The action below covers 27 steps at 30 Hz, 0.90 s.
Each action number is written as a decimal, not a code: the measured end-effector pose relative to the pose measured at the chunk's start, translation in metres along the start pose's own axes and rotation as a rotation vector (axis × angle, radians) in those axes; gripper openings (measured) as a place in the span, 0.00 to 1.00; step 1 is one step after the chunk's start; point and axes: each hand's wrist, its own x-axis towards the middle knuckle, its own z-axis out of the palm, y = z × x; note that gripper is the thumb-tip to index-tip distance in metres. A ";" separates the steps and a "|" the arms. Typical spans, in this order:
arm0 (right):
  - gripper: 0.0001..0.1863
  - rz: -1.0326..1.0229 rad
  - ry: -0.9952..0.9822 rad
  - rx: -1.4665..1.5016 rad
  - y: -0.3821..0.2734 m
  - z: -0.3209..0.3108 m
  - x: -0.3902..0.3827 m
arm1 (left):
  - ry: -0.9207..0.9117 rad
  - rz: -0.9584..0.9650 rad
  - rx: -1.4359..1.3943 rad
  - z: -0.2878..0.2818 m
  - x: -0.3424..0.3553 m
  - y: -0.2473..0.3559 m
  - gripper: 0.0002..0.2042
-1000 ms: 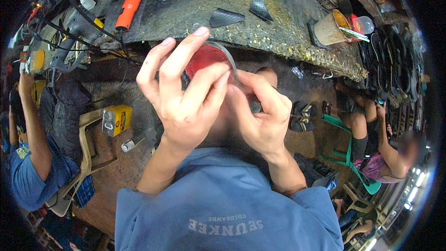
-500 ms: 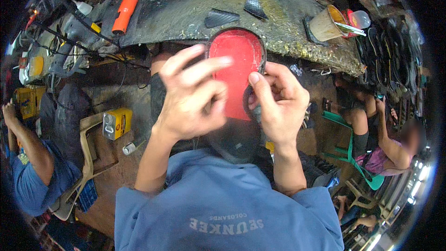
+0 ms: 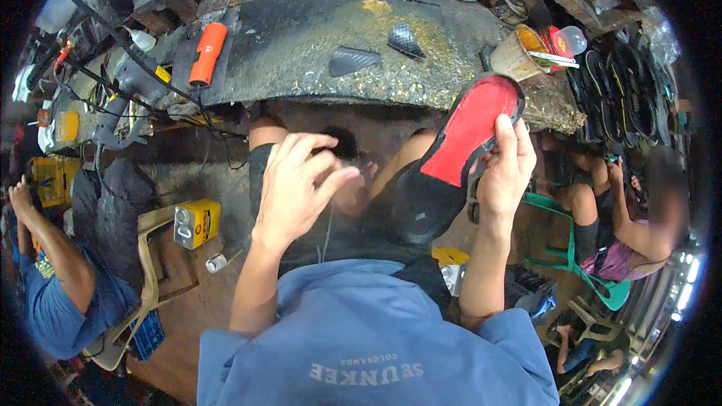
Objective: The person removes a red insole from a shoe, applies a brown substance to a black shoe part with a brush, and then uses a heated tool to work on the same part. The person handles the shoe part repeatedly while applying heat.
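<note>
My right hand [image 3: 508,165] grips a sole piece with a red face and black rim [image 3: 474,124], raised to the right near the bench edge. The black part [image 3: 421,203] below it is in shadow; I cannot tell whether it is attached. My left hand [image 3: 299,184] is held in the air left of the sole, fingers curled but apart, with nothing in them. On the worn bench [image 3: 278,53] lie two dark textured pieces [image 3: 353,62] [image 3: 404,43] and an orange cylindrical object [image 3: 206,56].
Corded power tools [image 3: 128,86] crowd the bench's left. A glue-stained tub [image 3: 514,56] stands right, near hanging dark soles [image 3: 618,96]. A yellow can [image 3: 197,223] is on the floor. One person [image 3: 68,286] sits left, another [image 3: 632,240] right on a green chair.
The red-faced sole has moved from between my hands to the right, held in my right hand. My left hand has come away from it, lower, and holds nothing.
</note>
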 end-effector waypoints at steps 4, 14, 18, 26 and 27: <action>0.11 0.021 -0.031 -0.028 -0.005 0.000 -0.009 | 0.119 0.040 -0.073 0.013 0.058 -0.015 0.11; 0.10 0.012 -0.100 0.063 -0.021 -0.026 -0.009 | 0.101 -0.014 0.065 0.024 0.141 -0.065 0.11; 0.11 -0.044 -0.034 0.228 -0.022 -0.022 0.004 | 0.297 -0.384 -0.492 0.013 0.112 -0.063 0.09; 0.08 0.196 -0.108 0.710 0.029 0.054 0.020 | 0.624 -0.605 -1.017 -0.021 0.022 -0.050 0.13; 0.09 0.216 -0.174 0.789 0.040 0.073 0.024 | 0.670 -0.546 -1.032 -0.020 0.019 -0.045 0.13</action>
